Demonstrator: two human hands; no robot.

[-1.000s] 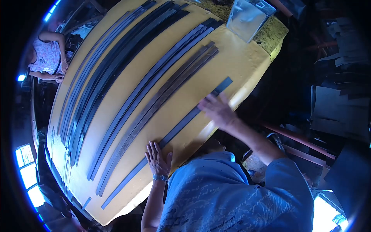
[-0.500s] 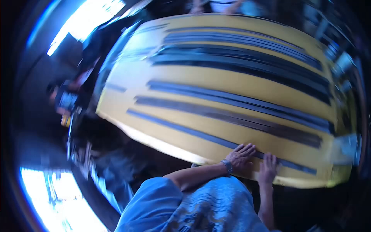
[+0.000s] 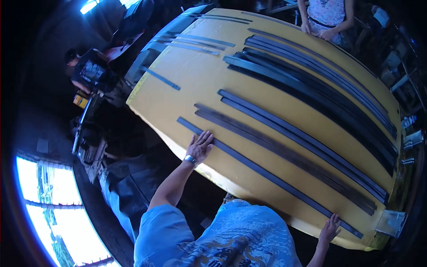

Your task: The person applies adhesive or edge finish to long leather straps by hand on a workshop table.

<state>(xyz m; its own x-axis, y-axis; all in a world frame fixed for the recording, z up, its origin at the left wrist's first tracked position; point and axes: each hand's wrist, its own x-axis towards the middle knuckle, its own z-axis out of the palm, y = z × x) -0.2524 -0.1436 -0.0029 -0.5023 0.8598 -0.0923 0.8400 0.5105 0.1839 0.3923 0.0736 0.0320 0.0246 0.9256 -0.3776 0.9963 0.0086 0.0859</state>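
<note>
A long, narrow dark grey strip [image 3: 262,175] lies along the near side of a yellow table [image 3: 209,84]. My left hand [image 3: 201,146], with a metal watch on its wrist, rests flat near the strip's left end, fingers stretched across it. By the other end is my right hand [image 3: 329,229], palm down, its fingers spread and the fingertips at the strip's near edge. Just beyond lies a pair of brownish strips [image 3: 284,155], then a pair of dark blue-grey strips [image 3: 302,144].
Wider dark strips [image 3: 311,95] and several thin grey strips [image 3: 320,62] lie farther back. Short strips [image 3: 162,79] are at the left. A person [image 3: 327,20] stands across the table; another person [image 3: 91,71] is at the left. A clear container [image 3: 391,223] sits at the right corner.
My hands, close together near the strip's right half before, are now wide apart: the left has moved to its left end, the right towards its right end. The view has shifted and sharpened.
</note>
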